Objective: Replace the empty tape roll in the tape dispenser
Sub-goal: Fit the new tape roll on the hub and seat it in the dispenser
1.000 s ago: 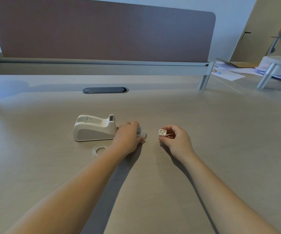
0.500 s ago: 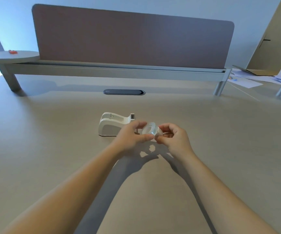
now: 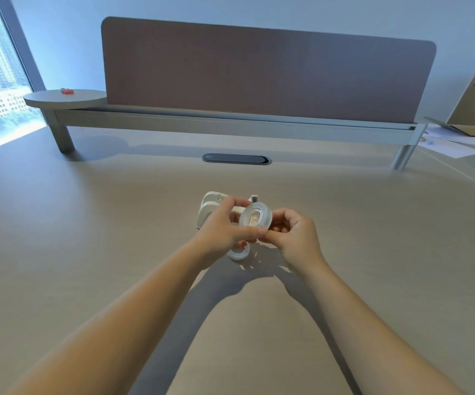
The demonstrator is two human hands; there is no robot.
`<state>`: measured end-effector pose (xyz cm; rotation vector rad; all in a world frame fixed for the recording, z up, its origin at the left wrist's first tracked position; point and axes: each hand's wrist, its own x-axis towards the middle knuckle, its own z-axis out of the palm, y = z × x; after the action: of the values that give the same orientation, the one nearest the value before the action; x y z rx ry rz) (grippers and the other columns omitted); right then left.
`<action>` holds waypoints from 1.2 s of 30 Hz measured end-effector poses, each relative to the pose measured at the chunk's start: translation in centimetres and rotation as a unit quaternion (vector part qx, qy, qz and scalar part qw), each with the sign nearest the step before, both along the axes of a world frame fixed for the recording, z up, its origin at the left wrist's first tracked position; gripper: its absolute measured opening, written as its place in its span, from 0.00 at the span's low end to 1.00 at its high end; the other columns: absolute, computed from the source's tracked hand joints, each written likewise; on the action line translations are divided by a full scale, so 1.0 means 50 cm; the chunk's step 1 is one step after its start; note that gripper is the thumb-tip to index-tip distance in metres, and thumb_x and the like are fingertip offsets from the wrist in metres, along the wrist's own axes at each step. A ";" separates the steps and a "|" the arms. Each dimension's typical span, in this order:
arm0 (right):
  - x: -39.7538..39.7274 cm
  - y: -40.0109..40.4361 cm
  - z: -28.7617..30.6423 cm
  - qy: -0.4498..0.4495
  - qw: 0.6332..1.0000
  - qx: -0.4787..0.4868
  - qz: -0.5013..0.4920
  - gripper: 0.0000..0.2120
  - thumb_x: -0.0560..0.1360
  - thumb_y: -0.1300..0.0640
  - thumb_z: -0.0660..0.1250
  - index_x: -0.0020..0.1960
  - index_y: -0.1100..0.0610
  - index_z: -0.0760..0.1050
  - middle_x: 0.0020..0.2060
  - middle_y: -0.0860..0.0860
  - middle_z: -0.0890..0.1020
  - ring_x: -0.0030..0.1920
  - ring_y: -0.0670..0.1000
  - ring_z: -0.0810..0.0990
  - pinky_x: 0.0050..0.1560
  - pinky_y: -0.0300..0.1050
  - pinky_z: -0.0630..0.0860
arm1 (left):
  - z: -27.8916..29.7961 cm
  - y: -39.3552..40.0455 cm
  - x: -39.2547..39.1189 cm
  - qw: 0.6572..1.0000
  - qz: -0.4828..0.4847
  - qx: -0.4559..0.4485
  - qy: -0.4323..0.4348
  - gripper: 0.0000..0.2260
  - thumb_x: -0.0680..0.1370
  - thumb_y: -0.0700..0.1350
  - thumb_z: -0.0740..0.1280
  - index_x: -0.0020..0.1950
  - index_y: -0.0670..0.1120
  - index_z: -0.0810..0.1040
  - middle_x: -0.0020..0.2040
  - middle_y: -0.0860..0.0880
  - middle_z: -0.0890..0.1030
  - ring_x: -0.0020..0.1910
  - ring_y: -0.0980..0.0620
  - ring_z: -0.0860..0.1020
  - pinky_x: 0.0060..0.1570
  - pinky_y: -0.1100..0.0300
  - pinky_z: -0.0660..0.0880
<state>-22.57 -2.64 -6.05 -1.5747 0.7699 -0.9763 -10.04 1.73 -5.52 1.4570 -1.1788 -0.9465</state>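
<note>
A clear roll of tape [image 3: 255, 218] is held up above the desk between both hands, its hole facing me with a cream hub piece showing inside it. My left hand [image 3: 225, 227] pinches the roll's left and lower rim. My right hand [image 3: 293, 235] grips it from the right, fingers curled behind. The white tape dispenser [image 3: 208, 208] stands on the desk just behind my left hand, partly hidden by it. A small empty tape ring [image 3: 239, 253] lies flat on the desk under my left wrist.
A grey oval cable cover [image 3: 236, 159] is set into the desk further back. Behind it runs a raised shelf [image 3: 230, 125] with a brown divider screen [image 3: 267, 69]. Papers [image 3: 453, 143] lie at the far right, a window at the left.
My left hand has lifted the tape roll off the desk and brought it to my right hand; both hands now meet on it. The view has shifted right, so the dispenser sits behind my hands.
</note>
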 end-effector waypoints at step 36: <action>0.048 -0.038 -0.046 -0.078 0.986 0.139 0.055 0.08 0.68 0.68 0.67 0.38 0.57 0.80 0.28 0.48 0.84 0.32 0.48 0.83 0.33 0.37 0.80 | -0.035 0.005 0.043 0.995 0.043 -0.040 0.085 0.09 0.74 0.35 0.61 0.51 0.32 0.77 0.36 0.46 0.79 0.29 0.61 0.80 0.33 0.71 0.78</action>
<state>-20.20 -4.53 -8.36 -1.2699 0.6699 -0.8608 -7.87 1.96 -7.30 1.3262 -1.0102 -0.9331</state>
